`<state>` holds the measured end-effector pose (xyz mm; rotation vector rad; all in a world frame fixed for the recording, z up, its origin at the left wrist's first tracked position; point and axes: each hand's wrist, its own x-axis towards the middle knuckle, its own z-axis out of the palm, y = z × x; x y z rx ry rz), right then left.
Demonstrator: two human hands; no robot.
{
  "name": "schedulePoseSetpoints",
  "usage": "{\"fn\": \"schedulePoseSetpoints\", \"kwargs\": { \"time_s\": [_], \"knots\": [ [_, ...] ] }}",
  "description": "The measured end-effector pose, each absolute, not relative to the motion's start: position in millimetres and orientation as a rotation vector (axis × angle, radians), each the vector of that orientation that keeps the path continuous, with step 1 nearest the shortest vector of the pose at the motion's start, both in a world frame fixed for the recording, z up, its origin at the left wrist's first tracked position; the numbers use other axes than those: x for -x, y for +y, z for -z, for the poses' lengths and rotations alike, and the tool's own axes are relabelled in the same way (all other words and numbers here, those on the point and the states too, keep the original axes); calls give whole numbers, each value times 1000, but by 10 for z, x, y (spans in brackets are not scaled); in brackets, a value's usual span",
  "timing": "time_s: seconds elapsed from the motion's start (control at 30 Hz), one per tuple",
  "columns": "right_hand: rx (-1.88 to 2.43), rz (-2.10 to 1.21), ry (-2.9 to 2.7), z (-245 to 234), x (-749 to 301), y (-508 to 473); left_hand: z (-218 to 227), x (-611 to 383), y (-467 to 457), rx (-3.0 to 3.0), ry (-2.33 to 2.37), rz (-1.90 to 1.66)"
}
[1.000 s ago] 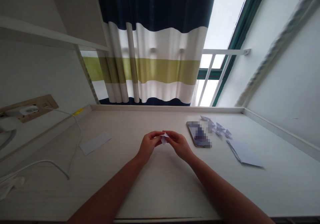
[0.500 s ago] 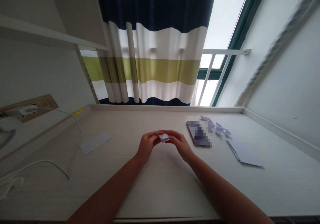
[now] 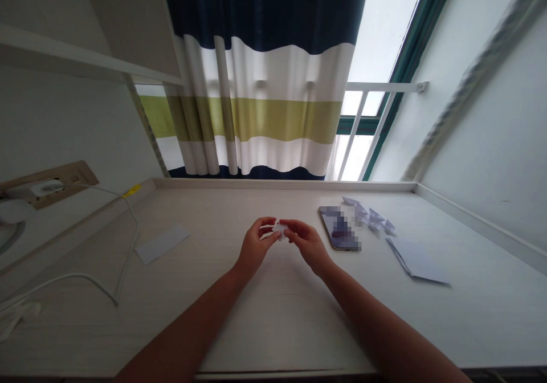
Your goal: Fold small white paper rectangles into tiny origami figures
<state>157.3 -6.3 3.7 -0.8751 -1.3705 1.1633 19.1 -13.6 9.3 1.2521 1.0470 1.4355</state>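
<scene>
Both of my hands meet over the middle of the pale desk (image 3: 273, 314). My left hand (image 3: 255, 245) and my right hand (image 3: 306, 244) pinch a small folded piece of white paper (image 3: 280, 230) between their fingertips. The paper is mostly hidden by the fingers, and only a small white corner shows. It is held slightly above the desk surface.
A phone (image 3: 339, 228) lies just right of my hands, with several small folded papers (image 3: 371, 218) behind it and a folded white sheet (image 3: 416, 260) further right. A paper slip (image 3: 162, 244) and a white cable (image 3: 106, 280) lie left. A striped curtain (image 3: 260, 86) hangs behind.
The fingers have closed in more around the small paper, which shows less than before. The hands stayed in the same spot over the desk.
</scene>
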Motion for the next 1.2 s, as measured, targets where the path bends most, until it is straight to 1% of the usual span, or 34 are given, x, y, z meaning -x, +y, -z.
{"fn": "schedulePoseSetpoints", "kwargs": {
  "time_s": [0.27, 0.4, 0.53, 0.8, 1.0, 1.2],
  "knots": [
    [796, -1227, -1308, -83, -1579, -79, -86, -163, -115, -1046, 898, -1313],
    [900, -1244, -1259, -122, -1594, -90, -117, -157, -131, -1037, 888, -1316],
    [986, -1250, -1302, -129, -1598, -82, -127, -166, -143, -1069, 924, -1306],
    [997, -1180, -1403, -69, -1592, -67, -105, -169, -137, -1289, 1023, -1282],
    [956, -1138, -1413, -52, -1601, -42, -107, -152, -127, -1352, 1064, -1276],
    [1009, -1083, -1480, -57, -1592, -49, -69, -153, -114, -1412, 1042, -1242]
  ]
}}
